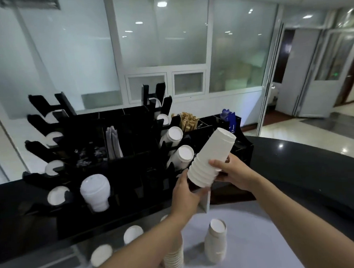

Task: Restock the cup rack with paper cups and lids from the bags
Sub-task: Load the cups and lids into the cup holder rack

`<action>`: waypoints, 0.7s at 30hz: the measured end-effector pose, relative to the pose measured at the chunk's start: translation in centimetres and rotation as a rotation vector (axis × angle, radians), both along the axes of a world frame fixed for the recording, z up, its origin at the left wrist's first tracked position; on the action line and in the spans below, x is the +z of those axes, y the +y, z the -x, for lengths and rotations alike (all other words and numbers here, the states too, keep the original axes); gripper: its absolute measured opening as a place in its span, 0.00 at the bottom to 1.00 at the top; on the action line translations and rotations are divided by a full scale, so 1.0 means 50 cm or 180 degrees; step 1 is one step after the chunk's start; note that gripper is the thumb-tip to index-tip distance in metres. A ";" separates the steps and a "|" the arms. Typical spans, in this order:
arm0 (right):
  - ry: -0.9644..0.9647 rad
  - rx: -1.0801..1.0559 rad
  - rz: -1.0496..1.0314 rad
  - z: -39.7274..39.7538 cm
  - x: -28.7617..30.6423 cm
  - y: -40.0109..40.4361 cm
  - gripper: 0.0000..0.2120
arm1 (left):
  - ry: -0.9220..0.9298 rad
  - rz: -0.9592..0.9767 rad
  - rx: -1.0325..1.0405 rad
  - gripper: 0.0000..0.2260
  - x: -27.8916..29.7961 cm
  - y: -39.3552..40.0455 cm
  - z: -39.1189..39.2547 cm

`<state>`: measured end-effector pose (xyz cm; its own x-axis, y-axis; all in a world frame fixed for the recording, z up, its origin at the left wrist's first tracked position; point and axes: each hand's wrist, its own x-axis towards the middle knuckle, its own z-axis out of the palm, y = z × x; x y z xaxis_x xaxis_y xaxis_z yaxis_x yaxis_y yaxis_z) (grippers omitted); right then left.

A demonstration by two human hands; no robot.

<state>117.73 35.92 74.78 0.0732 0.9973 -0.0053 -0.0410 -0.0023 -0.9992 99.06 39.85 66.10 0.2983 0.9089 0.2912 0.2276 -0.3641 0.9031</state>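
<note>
— Where's the stack?

— The cup stack (210,158) is tilted, bases pointing to one o'clock, in front of the rack (119,158). My right hand (233,171) has its grip curled round the rims end; my left hand (186,194) holds it from below at seven o'clock.

— And the rack?

— Cups (175,136) lie in its slots at eleven o'clock from the stack, lids (95,190) at nine.

— The bench?

— At six o'clock, two more stacks (216,243) stand on the white bench (262,232).
</note>
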 end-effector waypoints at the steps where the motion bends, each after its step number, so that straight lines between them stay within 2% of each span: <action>1: 0.0046 -0.0026 -0.0046 0.014 0.010 -0.002 0.31 | 0.0015 -0.0082 -0.0017 0.35 0.017 0.003 0.017; 5: 0.0091 -0.0088 -0.0226 0.066 0.053 -0.003 0.24 | 0.0280 -0.0426 -0.0056 0.35 0.081 0.028 0.075; 10: -0.0127 -0.0148 -0.0537 0.117 0.119 0.033 0.28 | 0.0900 -0.0752 0.0004 0.33 0.176 0.083 0.124; 13: -0.0292 -0.0157 -0.0799 0.133 0.171 0.075 0.25 | 0.1131 -0.0842 0.0109 0.32 0.232 0.136 0.129; 18: -0.0288 -0.0297 -0.1064 0.086 0.228 0.163 0.26 | 0.2043 -0.1349 0.0454 0.36 0.312 0.197 0.132; 21: -0.0425 -0.0463 -0.1189 0.033 0.254 0.226 0.31 | 0.2371 -0.1440 0.0673 0.31 0.334 0.234 0.125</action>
<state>116.07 47.23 87.47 0.1888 0.9081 0.3739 0.1158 0.3574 -0.9267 92.81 51.56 82.78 0.3926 0.8116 0.4327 0.7999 -0.5335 0.2749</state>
